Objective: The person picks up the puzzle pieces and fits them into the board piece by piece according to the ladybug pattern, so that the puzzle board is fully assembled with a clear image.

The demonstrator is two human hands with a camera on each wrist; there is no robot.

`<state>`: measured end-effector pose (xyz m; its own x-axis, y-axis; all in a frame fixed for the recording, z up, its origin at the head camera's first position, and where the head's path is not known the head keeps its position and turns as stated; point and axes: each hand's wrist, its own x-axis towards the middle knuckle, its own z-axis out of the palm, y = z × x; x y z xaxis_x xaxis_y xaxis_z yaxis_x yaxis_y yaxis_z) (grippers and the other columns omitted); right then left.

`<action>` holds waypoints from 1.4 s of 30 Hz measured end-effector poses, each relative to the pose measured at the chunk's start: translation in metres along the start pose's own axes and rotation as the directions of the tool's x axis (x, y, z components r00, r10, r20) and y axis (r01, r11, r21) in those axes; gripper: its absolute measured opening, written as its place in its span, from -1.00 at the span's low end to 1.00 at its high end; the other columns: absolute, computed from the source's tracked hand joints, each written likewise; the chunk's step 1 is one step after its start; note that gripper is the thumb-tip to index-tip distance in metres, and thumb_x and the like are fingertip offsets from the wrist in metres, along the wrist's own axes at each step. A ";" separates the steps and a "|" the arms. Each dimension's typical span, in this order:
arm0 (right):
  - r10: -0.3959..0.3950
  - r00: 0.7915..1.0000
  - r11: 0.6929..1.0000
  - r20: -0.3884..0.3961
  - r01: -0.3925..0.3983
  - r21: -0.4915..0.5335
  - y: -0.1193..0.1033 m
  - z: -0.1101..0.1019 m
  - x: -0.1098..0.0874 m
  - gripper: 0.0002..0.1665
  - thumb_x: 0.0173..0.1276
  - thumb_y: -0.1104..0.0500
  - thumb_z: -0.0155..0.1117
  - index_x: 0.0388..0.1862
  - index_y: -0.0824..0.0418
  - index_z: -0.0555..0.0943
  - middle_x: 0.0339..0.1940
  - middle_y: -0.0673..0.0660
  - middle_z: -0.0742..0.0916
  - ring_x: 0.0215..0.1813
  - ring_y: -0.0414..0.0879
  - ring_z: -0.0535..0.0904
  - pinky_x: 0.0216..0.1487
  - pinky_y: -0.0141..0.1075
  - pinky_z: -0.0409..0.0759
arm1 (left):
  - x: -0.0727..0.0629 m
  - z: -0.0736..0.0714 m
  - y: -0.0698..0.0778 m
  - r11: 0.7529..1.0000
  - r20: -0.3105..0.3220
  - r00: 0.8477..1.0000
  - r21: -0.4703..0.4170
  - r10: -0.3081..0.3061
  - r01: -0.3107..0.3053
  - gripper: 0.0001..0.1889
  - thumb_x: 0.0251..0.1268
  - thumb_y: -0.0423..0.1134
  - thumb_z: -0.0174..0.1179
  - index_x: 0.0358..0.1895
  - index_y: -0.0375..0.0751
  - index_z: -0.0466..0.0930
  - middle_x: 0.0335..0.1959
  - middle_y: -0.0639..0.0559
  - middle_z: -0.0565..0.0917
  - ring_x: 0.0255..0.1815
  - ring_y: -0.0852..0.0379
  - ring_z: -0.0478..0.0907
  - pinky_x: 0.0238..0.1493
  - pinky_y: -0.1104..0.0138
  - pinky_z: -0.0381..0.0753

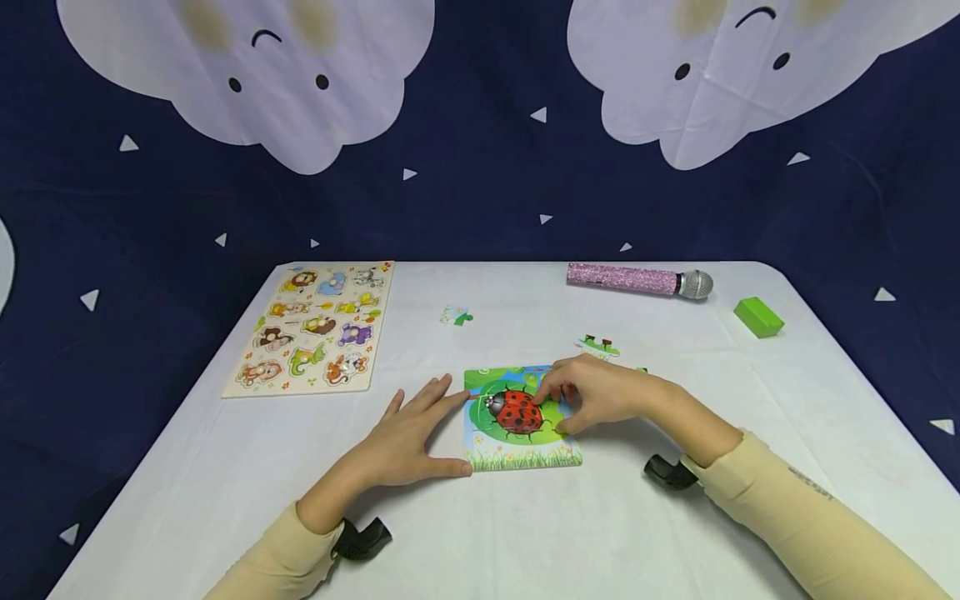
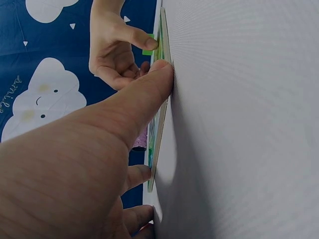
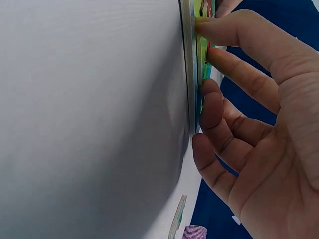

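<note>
A ladybug puzzle board lies flat on the white table. My left hand rests at its left side, fingers spread and fairly straight, with the thumb at the lower left corner and the index finger at the left edge. Over the board's right part, my right hand pinches a yellow-green puzzle piece between thumb and index finger, close on the board's surface. Its other fingers are bent. One loose puzzle piece lies behind the right hand, and another puzzle piece is farther back on the table.
At the back left lies a wooden animal peg board. A pink glittery microphone is at the back right, with a green block near the right edge. Behind the table hangs a dark blue cloth with clouds.
</note>
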<state>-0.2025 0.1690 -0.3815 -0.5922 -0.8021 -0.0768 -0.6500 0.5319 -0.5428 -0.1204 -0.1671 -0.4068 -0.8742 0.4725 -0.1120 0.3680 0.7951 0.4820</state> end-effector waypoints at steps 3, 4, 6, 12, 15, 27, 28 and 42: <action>0.003 1.000 1.000 0.000 -0.003 -0.002 0.000 0.000 0.001 -0.53 0.14 0.13 0.67 0.07 0.00 0.81 -0.24 -0.10 0.71 -0.18 -0.23 0.53 -0.08 -0.34 0.54 | 0.000 0.000 0.000 1.000 -0.001 1.000 -0.001 0.001 -0.001 0.08 0.18 0.34 0.50 0.72 0.09 0.22 0.81 -0.13 0.04 0.83 -0.21 -0.05 0.72 -0.41 -0.25; 0.004 1.000 1.000 0.001 -0.004 -0.001 0.000 0.000 0.001 -0.53 0.13 0.14 0.67 0.07 0.00 0.81 -0.24 -0.10 0.71 -0.18 -0.23 0.53 -0.08 -0.34 0.54 | 0.000 0.000 0.000 1.000 -0.002 1.000 -0.002 0.001 -0.001 0.08 0.18 0.34 0.50 0.72 0.09 0.23 0.81 -0.13 0.04 0.83 -0.21 -0.05 0.72 -0.41 -0.25; 0.008 1.000 1.000 0.002 -0.008 -0.002 0.000 0.000 0.001 -0.53 0.14 0.14 0.67 0.07 0.00 0.81 -0.24 -0.10 0.70 -0.19 -0.22 0.53 -0.09 -0.34 0.54 | 0.000 0.000 0.000 1.000 -0.001 1.000 -0.003 0.001 -0.001 0.08 0.18 0.35 0.50 0.72 0.09 0.22 0.81 -0.12 0.04 0.83 -0.20 -0.05 0.72 -0.41 -0.25; 0.028 1.000 1.000 0.000 -0.028 -0.011 0.002 -0.001 0.000 -0.55 0.15 0.14 0.66 0.06 -0.02 0.79 -0.23 -0.12 0.70 -0.19 -0.21 0.53 -0.07 -0.32 0.53 | 0.000 0.001 -0.001 1.000 -0.001 1.000 -0.002 0.003 -0.003 0.08 0.18 0.35 0.50 0.72 0.08 0.23 0.81 -0.12 0.05 0.83 -0.19 -0.05 0.72 -0.41 -0.24; 0.033 0.999 0.999 0.001 -0.033 -0.017 0.004 -0.002 0.000 -0.55 0.15 0.13 0.66 0.05 -0.03 0.79 -0.24 -0.12 0.70 -0.19 -0.22 0.53 -0.07 -0.32 0.53 | 0.000 0.000 -0.001 1.000 -0.001 1.000 0.000 0.001 -0.001 0.08 0.19 0.35 0.50 0.72 0.08 0.23 0.81 -0.12 0.04 0.83 -0.19 -0.05 0.72 -0.40 -0.24; 0.025 1.000 0.999 0.009 -0.024 -0.031 0.002 -0.004 0.002 -0.58 0.14 0.15 0.64 0.02 -0.02 0.80 -0.23 -0.09 0.68 -0.19 -0.21 0.52 -0.07 -0.32 0.53 | -0.001 0.000 0.000 1.000 0.005 1.000 -0.004 -0.005 0.005 0.07 0.20 0.34 0.50 0.72 0.07 0.23 0.81 -0.12 0.03 0.83 -0.20 -0.05 0.72 -0.40 -0.23; 0.024 1.000 0.999 0.010 -0.024 -0.029 0.002 -0.004 0.002 -0.59 0.14 0.15 0.64 0.01 -0.01 0.80 -0.23 -0.08 0.68 -0.19 -0.21 0.52 -0.07 -0.32 0.53 | -0.001 0.000 0.000 1.000 0.005 1.000 -0.003 -0.006 0.006 0.07 0.20 0.34 0.50 0.72 0.08 0.23 0.81 -0.12 0.03 0.83 -0.20 -0.06 0.72 -0.40 -0.23; 0.042 0.999 0.999 0.022 -0.042 -0.006 -0.001 -0.004 0.002 -0.61 0.14 0.17 0.63 -0.01 0.00 0.80 -0.19 -0.07 0.68 -0.18 -0.18 0.51 -0.06 -0.32 0.50 | 0.000 0.000 0.000 1.000 0.002 1.000 0.000 -0.003 0.003 0.07 0.20 0.35 0.49 0.73 0.11 0.22 0.82 -0.12 0.03 0.83 -0.19 -0.06 0.72 -0.41 -0.24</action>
<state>-0.2050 0.1683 -0.3777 -0.6081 -0.7851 -0.1179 -0.6275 0.5663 -0.5344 -0.1202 -0.1675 -0.4072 -0.8745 0.4712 -0.1151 0.3656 0.7963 0.4819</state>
